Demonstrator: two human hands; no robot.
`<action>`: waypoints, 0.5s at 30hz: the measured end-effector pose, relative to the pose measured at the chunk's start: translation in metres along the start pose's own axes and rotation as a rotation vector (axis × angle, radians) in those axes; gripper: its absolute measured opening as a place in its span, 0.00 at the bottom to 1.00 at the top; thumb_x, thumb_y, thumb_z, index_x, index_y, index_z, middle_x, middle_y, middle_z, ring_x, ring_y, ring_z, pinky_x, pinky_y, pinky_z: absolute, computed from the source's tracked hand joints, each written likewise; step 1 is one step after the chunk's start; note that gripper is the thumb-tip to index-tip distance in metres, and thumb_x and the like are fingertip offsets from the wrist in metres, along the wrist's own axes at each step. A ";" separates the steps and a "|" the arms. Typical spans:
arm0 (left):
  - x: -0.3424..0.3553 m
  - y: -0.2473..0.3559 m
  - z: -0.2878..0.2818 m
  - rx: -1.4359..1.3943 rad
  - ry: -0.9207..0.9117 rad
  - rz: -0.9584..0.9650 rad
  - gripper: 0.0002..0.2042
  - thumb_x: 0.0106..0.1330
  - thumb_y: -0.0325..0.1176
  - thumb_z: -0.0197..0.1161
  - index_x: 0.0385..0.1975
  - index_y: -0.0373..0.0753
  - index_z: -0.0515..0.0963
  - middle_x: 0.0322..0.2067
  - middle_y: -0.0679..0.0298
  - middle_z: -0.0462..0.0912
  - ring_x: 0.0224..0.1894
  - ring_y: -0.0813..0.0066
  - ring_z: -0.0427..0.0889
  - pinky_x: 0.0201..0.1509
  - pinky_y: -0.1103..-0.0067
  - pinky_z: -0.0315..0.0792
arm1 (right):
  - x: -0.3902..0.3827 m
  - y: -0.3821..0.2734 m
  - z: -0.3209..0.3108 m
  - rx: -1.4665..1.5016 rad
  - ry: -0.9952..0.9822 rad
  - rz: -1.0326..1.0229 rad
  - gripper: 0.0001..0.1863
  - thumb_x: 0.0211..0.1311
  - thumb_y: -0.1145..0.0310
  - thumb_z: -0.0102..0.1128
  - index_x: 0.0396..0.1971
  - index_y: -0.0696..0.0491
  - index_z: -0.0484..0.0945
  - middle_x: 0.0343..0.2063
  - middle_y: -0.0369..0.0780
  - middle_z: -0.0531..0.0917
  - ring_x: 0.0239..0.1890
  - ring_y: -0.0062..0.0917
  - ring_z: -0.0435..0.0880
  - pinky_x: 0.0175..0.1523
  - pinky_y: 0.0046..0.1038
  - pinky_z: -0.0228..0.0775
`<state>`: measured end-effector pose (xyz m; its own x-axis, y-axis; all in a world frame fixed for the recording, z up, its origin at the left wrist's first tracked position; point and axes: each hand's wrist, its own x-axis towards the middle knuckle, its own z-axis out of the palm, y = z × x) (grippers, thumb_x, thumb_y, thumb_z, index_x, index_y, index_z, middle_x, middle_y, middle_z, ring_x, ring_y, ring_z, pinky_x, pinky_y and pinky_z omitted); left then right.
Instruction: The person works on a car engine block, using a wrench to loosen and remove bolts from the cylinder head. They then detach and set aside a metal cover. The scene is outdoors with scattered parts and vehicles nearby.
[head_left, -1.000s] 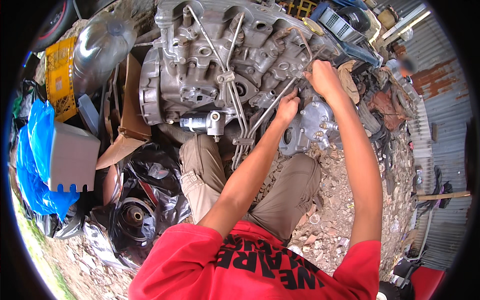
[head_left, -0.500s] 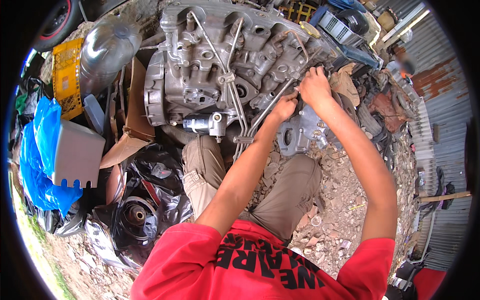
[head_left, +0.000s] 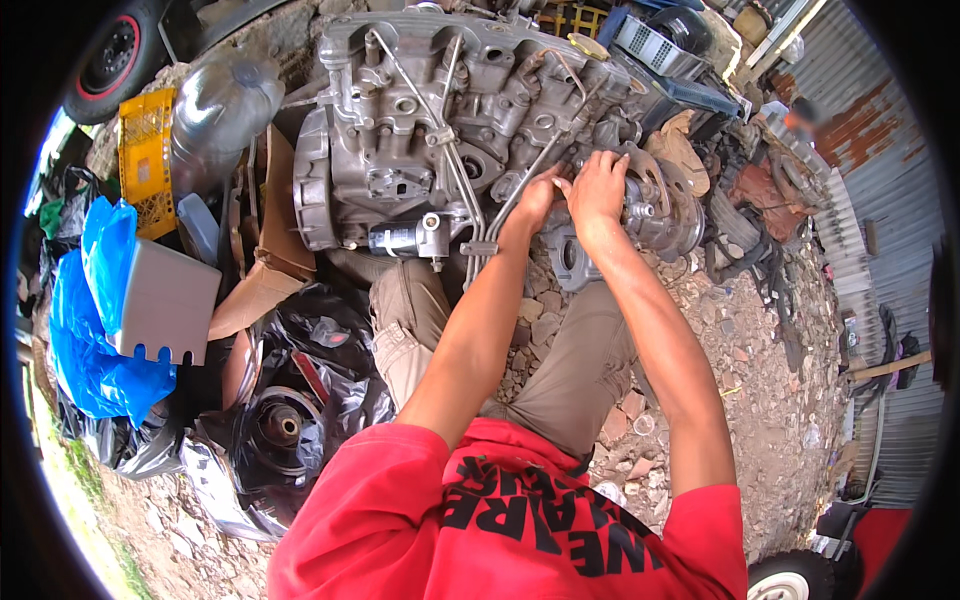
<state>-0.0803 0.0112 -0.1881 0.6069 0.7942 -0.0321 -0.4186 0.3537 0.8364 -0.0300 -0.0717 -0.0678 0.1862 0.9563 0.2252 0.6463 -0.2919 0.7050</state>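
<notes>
**Both hands at the right end of a grey engine block**

A large grey engine block [head_left: 450, 130] lies on stony ground [head_left: 760, 400], just in front of the person's bent knees. Thin metal pipes [head_left: 455, 175] run across its face and drop toward the lower edge, where a small cylindrical part [head_left: 405, 238] sticks out.

The left hand [head_left: 533, 200] sits at the block's lower right, fingers curled down against the metal beside one of the slanted pipes. Its grip is narrow, but whether it holds anything cannot be told, since the fingertips are hidden against the casting.

The right hand [head_left: 598, 185] is touching the left one, thumb to thumb. Its fingers are spread and laid over a round metal housing [head_left: 665, 205] fixed at the block's right end. That grip is fairly wide and rests on the housing rather than closing around it.

To the left of the engine stand a yellow plastic crate [head_left: 145, 155], a grey box [head_left: 165, 300] on blue plastic sheeting [head_left: 85, 340], and black bags [head_left: 320, 370] around a dark wheel-like part [head_left: 280, 425]. A corrugated metal wall [head_left: 880, 170] rises on the right.
</notes>
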 end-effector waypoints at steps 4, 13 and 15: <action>0.007 -0.002 -0.001 -0.046 0.006 -0.009 0.27 0.68 0.33 0.39 0.68 0.34 0.54 0.68 0.59 0.59 0.67 0.63 0.61 0.64 0.66 0.63 | -0.001 -0.004 -0.009 0.088 -0.002 0.047 0.36 0.67 0.40 0.37 0.53 0.57 0.76 0.50 0.43 0.75 0.58 0.35 0.66 0.70 0.47 0.44; 0.009 0.014 0.025 -0.052 -0.056 -0.078 0.29 0.71 0.40 0.36 0.70 0.36 0.45 0.68 0.53 0.56 0.69 0.59 0.57 0.71 0.63 0.51 | 0.017 0.035 -0.006 0.564 0.046 0.006 0.13 0.59 0.66 0.55 0.35 0.59 0.83 0.40 0.49 0.81 0.48 0.41 0.76 0.55 0.41 0.62; 0.008 0.013 0.022 -0.018 -0.037 -0.059 0.30 0.71 0.42 0.37 0.71 0.37 0.44 0.71 0.55 0.48 0.73 0.60 0.47 0.71 0.59 0.49 | 0.018 0.050 -0.017 0.600 0.038 -0.007 0.12 0.52 0.67 0.58 0.32 0.57 0.84 0.39 0.48 0.83 0.48 0.42 0.78 0.54 0.41 0.62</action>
<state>-0.0658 0.0115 -0.1652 0.6555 0.7528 -0.0604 -0.3930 0.4083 0.8239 -0.0069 -0.0694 -0.0165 0.1610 0.9538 0.2538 0.9544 -0.2159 0.2060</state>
